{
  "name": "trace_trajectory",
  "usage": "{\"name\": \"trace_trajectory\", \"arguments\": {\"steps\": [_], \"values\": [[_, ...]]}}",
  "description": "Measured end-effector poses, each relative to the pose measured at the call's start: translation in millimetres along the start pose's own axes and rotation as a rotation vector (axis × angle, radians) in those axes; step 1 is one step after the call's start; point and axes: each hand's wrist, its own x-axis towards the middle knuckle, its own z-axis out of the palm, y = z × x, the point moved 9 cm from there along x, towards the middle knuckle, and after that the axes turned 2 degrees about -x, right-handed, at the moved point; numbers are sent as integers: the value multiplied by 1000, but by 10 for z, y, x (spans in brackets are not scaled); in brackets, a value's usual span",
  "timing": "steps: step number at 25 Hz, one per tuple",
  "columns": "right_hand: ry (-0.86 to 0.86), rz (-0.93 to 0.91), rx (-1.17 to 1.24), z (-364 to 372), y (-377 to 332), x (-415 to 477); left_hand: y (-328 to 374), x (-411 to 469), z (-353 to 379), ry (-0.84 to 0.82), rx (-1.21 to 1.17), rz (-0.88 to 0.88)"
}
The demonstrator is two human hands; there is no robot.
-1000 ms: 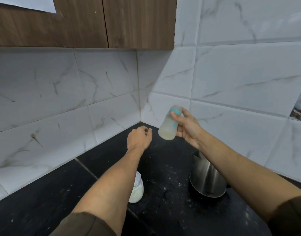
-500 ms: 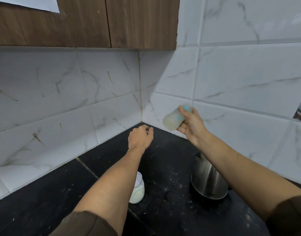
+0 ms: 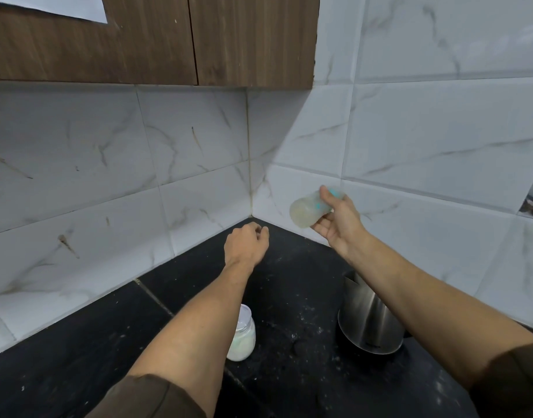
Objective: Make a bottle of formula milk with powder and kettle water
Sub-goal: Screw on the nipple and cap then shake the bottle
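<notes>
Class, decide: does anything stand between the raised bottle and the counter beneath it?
Nothing visible. The right hand holds the bottle over the counter; kettle and jar stand nearer, off to the sides.
</notes>
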Motion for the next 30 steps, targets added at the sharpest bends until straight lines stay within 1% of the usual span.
{"name": "trace_trajectory", "arguments": {"steps": [3, 4, 5, 8, 9, 10, 13, 14, 15, 16, 18, 19, 20, 21, 23, 24, 25, 26, 28, 29, 30], "values": [[-222, 33, -282, 195, 88, -95, 23, -8, -2, 2, 7, 9], [-245, 21, -313, 211, 97, -92, 38, -6, -7, 4, 9, 13], [-216, -6, -287, 192, 69, -73, 48, -1, -9, 5, 8, 15], [23, -66, -17, -16, -61, 14, 50, -4, -15, 0, 7, 13], [52, -65, 30, -48, -63, 29, 44, -2, -23, 1, 11, 12], [25, -46, 12, -29, -46, 16, 33, -3, -24, 2, 13, 11], [-226, 18, -230, 180, 52, -107, 45, -17, -7, 0, 19, 19], [-273, 14, -270, 213, 64, -129, 58, -19, -4, -3, 18, 20], [-266, -3, -260, 208, 45, -120, 62, -17, -2, -4, 16, 20], [-205, -28, -198, 169, -4, -101, 59, -17, 0, -6, 14, 18], [-12, -43, 11, 7, -73, -26, 45, -30, -2, -5, 14, 12], [34, -36, 83, -36, -65, -4, 40, -38, -10, -5, 13, 10], [26, -23, 81, -23, -51, -10, 37, -40, -14, -6, 10, 10], [-28, -9, 10, 31, -30, -39, 40, -40, -15, -6, 7, 12], [-193, 2, -206, 197, 35, -120, 67, -43, -29, 2, 9, 27], [-244, -4, -260, 245, 54, -143, 86, -45, -39, 6, 12, 34], [-244, -21, -257, 253, 35, -138, 93, -43, -48, 9, 13, 36], [-196, -47, -202, 228, -19, -136, 91, -42, -53, 9, 11, 32], [-42, -64, -20, 99, -104, -82, 73, -47, -59, 10, 7, 27], [-7, -51, 43, 59, -107, -61, 62, -52, -64, 9, 7, 25], [-24, -29, 38, 73, -97, -67, 55, -51, -68, 9, 7, 23]]}}
